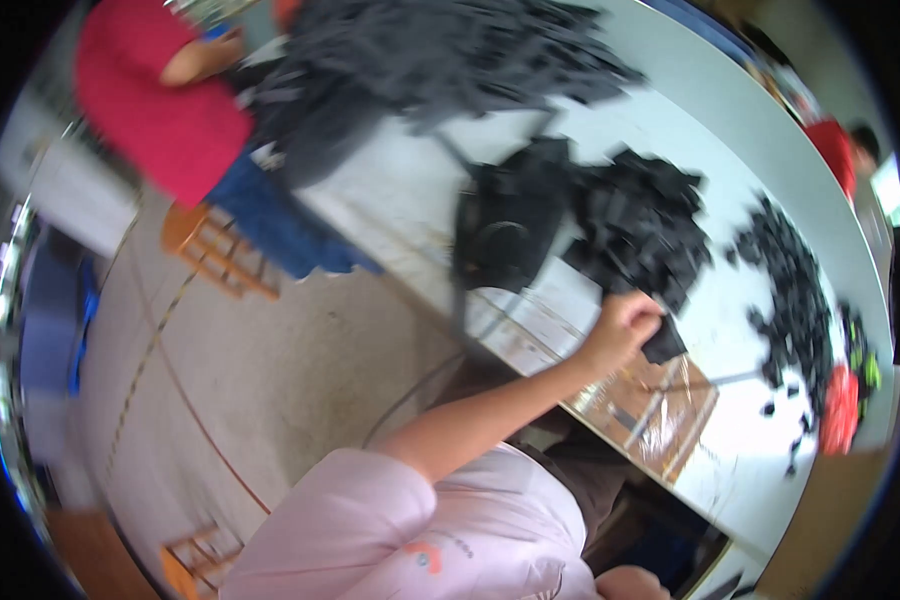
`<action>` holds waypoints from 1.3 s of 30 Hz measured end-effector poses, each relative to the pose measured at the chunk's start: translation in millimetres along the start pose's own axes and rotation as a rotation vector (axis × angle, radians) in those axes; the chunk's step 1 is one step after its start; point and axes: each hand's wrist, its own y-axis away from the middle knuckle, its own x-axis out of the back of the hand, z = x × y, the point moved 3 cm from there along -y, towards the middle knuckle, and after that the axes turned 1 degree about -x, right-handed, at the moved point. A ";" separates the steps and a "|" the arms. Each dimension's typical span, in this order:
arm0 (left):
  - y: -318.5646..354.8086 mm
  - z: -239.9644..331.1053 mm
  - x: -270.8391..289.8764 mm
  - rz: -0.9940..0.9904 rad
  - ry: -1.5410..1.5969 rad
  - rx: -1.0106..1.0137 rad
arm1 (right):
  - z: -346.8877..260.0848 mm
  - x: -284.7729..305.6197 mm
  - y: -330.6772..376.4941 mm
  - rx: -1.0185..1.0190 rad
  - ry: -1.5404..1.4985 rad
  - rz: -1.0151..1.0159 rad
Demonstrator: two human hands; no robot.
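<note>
My left hand [630, 322] reaches out over the white worktable [750, 420], its fingers pinched on a small flat black piece [665, 342]. Whether that piece is foam, cloth or plastic I cannot tell. Just beyond the hand lies a heap of similar black pieces [650, 220]. To the left of this heap stands a dark, box-like object [505, 230], blurred. At the lower edge shows a bit of skin that seems to be my right hand or forearm [630, 582]; its fingers are hidden.
A brown taped cardboard patch [650, 410] lies at the table's near edge. Small black parts [795, 300] are scattered on the right, near a red bag [838, 410]. A big black pile [440, 60] covers the far end, beside a co-worker in red [160, 110] and a wooden stool [210, 250].
</note>
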 end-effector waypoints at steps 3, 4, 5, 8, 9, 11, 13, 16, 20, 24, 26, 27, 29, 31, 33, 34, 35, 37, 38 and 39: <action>19.7 26.0 -25.4 -0.187 0.073 0.158 | -24.1 20.4 -6.5 0.026 0.294 0.026; 24.5 32.6 -29.1 -0.242 0.009 0.179 | 6.3 27.7 2.9 -0.355 0.520 -0.021; 27.4 30.2 -29.3 -0.264 0.014 0.215 | 40.3 39.9 20.0 -0.761 0.714 -0.045; 31.1 19.8 -38.9 -0.331 0.009 0.301 | 86.8 48.3 41.6 -0.977 0.753 -0.327; 32.0 16.6 -43.4 -0.344 0.029 0.309 | 89.8 53.0 44.8 -1.046 0.703 -0.346; 32.0 16.0 -49.1 -0.289 -0.011 0.305 | 93.4 58.5 50.3 -1.142 0.636 -0.352; 34.6 11.0 -51.1 -0.106 -0.141 0.111 | 94.7 59.9 54.1 -0.988 0.792 -0.372; 41.5 14.2 -51.9 0.005 -0.083 0.274 | 100.0 67.9 54.2 -0.650 0.982 -0.433; 41.1 17.8 -55.4 -0.033 -0.057 0.435 | 99.3 64.7 55.6 -0.404 1.129 -0.609; 35.5 15.3 -57.2 -0.053 -0.056 0.492 | 99.1 63.7 57.6 -0.288 1.165 -0.710; 35.4 13.3 -57.1 -0.049 -0.034 0.503 | 98.9 65.5 58.3 -0.302 1.163 -0.736; 35.2 11.5 -55.9 -0.051 -0.050 0.490 | 98.9 66.5 58.8 -0.313 1.163 -0.764; 34.6 10.2 -55.2 -0.061 -0.066 0.476 | 101.8 67.7 52.1 -0.533 1.023 -0.703; 34.3 10.4 -55.3 -0.092 -0.108 0.430 | 105.1 72.7 50.3 -0.965 0.730 -0.492; 37.5 14.5 -59.2 -0.141 -0.184 0.364 | 104.8 75.7 50.4 -0.987 0.700 -0.438; 37.7 17.7 -62.0 -0.180 -0.260 0.292 | 104.9 77.2 51.5 -1.007 0.660 -0.390; 37.7 19.2 -64.6 -0.189 -0.258 0.296 | 103.9 77.6 54.7 -1.009 0.677 -0.386; 36.9 24.3 -70.2 -0.249 -0.300 0.192 | 101.4 77.0 50.1 -0.924 0.723 -0.396; 36.3 24.3 -69.8 -0.252 -0.300 0.194 | 100.7 75.7 47.2 -0.837 0.754 -0.413; 35.3 24.2 -68.8 -0.261 -0.350 0.189 | 102.5 75.3 45.7 -0.837 0.756 -0.411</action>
